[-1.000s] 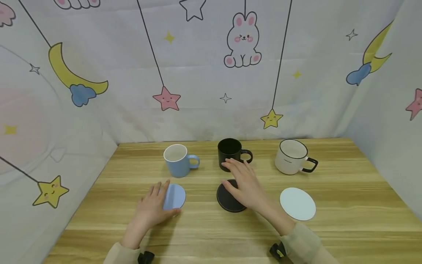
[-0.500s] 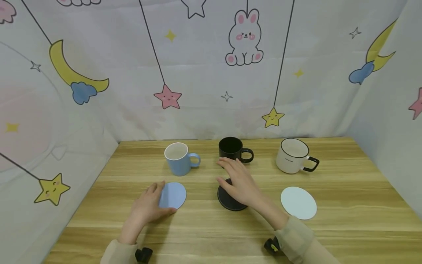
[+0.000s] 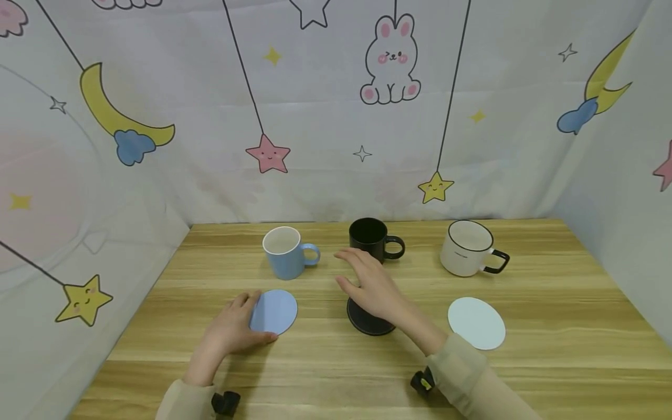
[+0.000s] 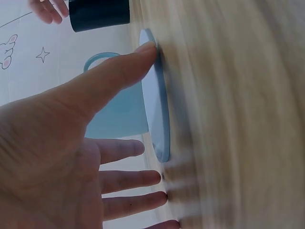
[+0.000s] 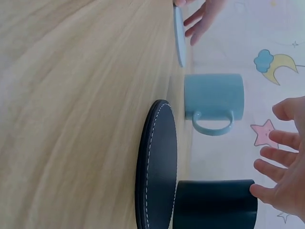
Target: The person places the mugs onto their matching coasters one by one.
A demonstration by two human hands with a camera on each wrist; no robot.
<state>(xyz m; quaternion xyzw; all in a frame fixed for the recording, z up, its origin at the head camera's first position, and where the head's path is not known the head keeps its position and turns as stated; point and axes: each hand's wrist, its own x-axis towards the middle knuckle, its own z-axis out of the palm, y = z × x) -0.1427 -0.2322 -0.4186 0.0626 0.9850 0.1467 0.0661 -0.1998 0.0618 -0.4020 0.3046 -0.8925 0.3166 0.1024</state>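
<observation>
My left hand (image 3: pixel 228 329) is at the left side of a round light-blue coaster (image 3: pixel 275 312) lying on the table. Its thumb is by the coaster's near edge, fingers by the left edge; in the left wrist view the thumb tip overlaps the coaster (image 4: pixel 156 105), and the other fingers are fairly straight. Over a round black coaster (image 3: pixel 370 322), my right hand (image 3: pixel 373 289) hovers with fingers spread and nothing held. It partly hides a black mug (image 3: pixel 367 234) behind. White stitching rings the black coaster (image 5: pixel 162 157). A light-blue mug (image 3: pixel 286 262) stands behind the blue coaster.
On the right stands a white mug (image 3: pixel 462 254) with a black rim and handle. In front of it lies a round white coaster (image 3: pixel 476 324). Behind the wooden table (image 3: pixel 325 373) hangs a printed white curtain (image 3: pixel 315 105).
My right hand has shifted left above the black coaster. My left hand has drawn back slightly to the left, uncovering more of the blue coaster. The mugs and coasters stay in place.
</observation>
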